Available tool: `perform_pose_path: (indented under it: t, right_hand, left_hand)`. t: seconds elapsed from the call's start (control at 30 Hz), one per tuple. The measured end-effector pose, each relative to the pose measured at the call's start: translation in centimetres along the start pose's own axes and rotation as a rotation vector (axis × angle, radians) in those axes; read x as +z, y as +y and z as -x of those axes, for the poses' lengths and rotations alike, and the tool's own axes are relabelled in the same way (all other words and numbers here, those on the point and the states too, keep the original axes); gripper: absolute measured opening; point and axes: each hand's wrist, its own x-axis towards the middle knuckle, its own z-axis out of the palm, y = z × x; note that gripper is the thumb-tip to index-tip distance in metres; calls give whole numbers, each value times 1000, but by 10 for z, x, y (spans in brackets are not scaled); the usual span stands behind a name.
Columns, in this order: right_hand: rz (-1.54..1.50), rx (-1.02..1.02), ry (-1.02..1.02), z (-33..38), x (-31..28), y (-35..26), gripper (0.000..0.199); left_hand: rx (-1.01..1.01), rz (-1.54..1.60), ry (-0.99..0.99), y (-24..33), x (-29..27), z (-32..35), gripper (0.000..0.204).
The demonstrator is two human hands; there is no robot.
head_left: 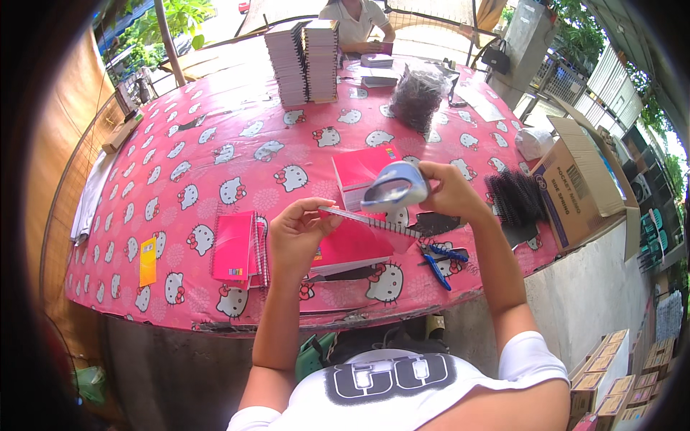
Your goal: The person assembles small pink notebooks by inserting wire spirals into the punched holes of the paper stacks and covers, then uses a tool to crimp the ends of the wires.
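Observation:
My left hand [298, 233] grips the left end of a pink notebook [353, 243] held up above the table, its spiral-bound edge [370, 221] facing up. My right hand [449, 190] holds a blue-grey hand tool [395, 187] over that edge, near its right end. Blue-handled pliers [440, 260] lie on the table just below my right wrist. A stack of pink notebooks [361, 172] sits behind the tool, and more pink spiral notebooks [241, 248] lie to the left of my left hand.
The table wears a pink cartoon-cat cloth [215, 151]. Two tall notebook stacks [303, 61] stand at the far side near a seated person [356, 25]. Black spiral coils [514, 197] and a bag of coils [417, 97] lie right, beside an open cardboard box [582, 183]. A yellow booklet [147, 260] lies left.

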Motion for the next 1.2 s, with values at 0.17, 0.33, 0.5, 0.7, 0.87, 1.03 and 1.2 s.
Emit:
perform_pose_path:
  t: [0.17, 0.33, 0.5, 0.7, 0.87, 1.03, 1.2]
  right_hand:
    - [-211, 27, 80, 7, 7, 22, 42]
    - [-627, -41, 105, 20, 13, 4, 40]
    - [283, 50, 325, 17, -4, 48, 43]
    - [830, 650, 207, 93, -4, 97, 48]
    - [617, 87, 512, 93, -44, 20, 69]
    - [965, -421, 458, 3, 49, -60, 98]
    - [990, -296, 303, 25, 114, -2, 114]
  left_hand:
    - [-46, -35, -22, 8, 5, 1, 23]
    - [-5, -136, -103, 6, 5, 7, 21]
    - [82, -107, -151, 0, 14, 3, 24]
    - [-33, -125, -228, 12, 27, 6, 24]
    - [2, -153, -186, 5, 25, 12, 19]
    - [67, -135, -46, 7, 41, 19, 16]
    - [97, -242, -10, 11, 29, 17, 18]
